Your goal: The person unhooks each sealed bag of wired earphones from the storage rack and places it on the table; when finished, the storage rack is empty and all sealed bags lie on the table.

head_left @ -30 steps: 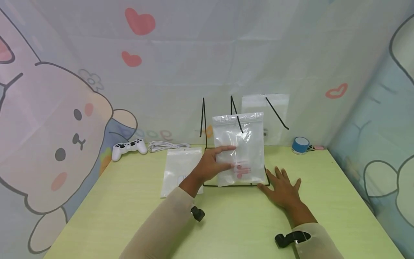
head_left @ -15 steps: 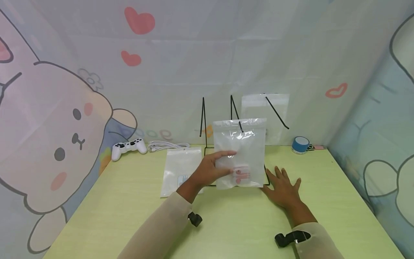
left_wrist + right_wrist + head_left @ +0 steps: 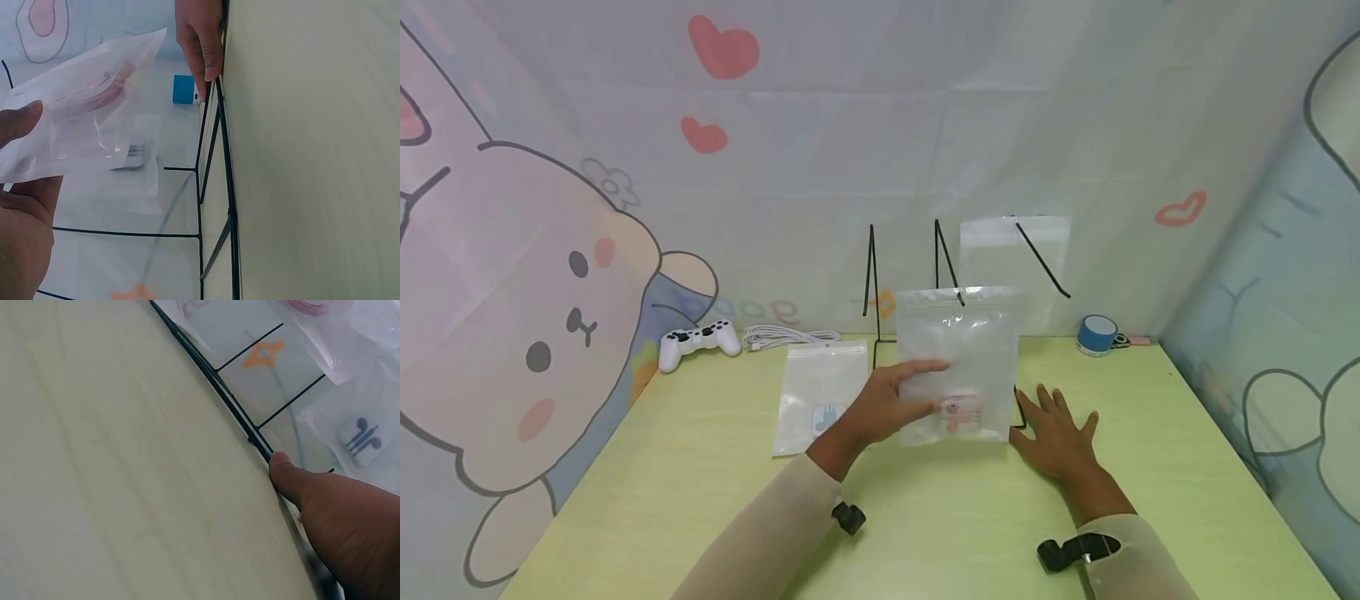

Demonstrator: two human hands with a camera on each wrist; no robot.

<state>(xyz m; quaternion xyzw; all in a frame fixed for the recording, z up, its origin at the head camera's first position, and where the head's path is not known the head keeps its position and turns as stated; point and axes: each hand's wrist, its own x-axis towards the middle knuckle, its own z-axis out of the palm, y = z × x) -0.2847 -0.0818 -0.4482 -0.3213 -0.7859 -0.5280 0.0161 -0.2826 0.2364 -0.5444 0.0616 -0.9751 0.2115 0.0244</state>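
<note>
My left hand pinches a clear zip bag between thumb and fingers at its left side. A pink earphone picture shows low on the bag. Its top edge is at the tip of the middle prong of a black wire rack, and the bag covers much of that rack. Another zip bag hangs behind, from the right prong; dark earphones show on it in the right wrist view. My right hand rests with spread fingers at the rack's right base corner, its thumb against the base wire.
A third zip bag with a blue picture lies flat left of the rack. Behind it are a white game controller and a coiled white cable. A blue round container stands at the back right, against the printed cloth backdrop.
My left hand has drawn the bag lower and towards me along the middle prong, so only the prong's tip shows in front of it. The right hand has stayed in place.
</note>
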